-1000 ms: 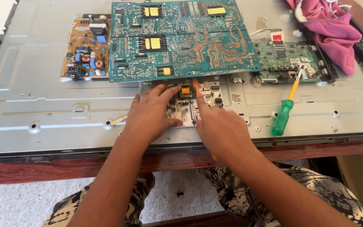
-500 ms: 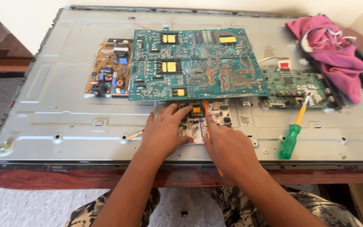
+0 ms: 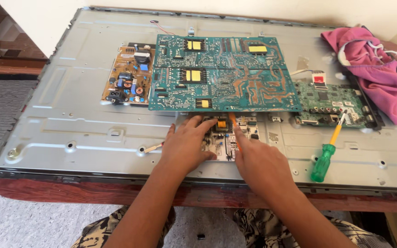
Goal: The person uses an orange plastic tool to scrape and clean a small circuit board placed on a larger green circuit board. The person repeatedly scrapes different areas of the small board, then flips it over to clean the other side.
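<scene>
A small pale circuit board (image 3: 242, 138) with a yellow part (image 3: 221, 124) lies on the grey metal back panel (image 3: 93, 124), just below the big green board (image 3: 221, 73). My left hand (image 3: 184, 147) lies flat on the small board's left side, fingers spread. Curled on the small board's right side, my right hand (image 3: 258, 165) holds a thin orange tool (image 3: 233, 127). The tool's tip points up at the big board's lower edge, beside the yellow part.
A brown power board (image 3: 127, 80) sits left of the big green one, and a smaller green board (image 3: 334, 103) sits right of it. A green-handled screwdriver (image 3: 326, 154) lies at the right. A pink cloth (image 3: 373, 73) is at the far right. The panel rests on a wooden table (image 3: 70, 193).
The view has pulled back and tilted, so more of the panel shows. Both hands stay on the small board, with the orange tool in the same spot.
</scene>
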